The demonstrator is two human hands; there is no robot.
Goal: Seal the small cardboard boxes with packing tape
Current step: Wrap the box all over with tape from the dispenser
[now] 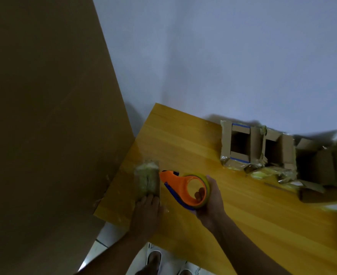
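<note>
A small cardboard box (146,178), its top covered in shiny tape, lies near the left edge of the yellow wooden table (243,205). My left hand (146,211) rests on its near end with fingers laid over it. My right hand (208,201) grips an orange tape dispenser (180,188) with a roll of yellowish tape; fingers pass through the roll's hole. The dispenser's nose touches the right side of the box. Several open small boxes (241,144) (276,149) stand at the back right, with tape scraps hanging from them.
A large brown cardboard sheet (44,116) leans at the left, against the table's left edge. A bigger open box (320,165) and crumpled tape (270,172) crowd the right end. A pale wall rises behind. Slippered feet (153,259) show on the tiled floor below.
</note>
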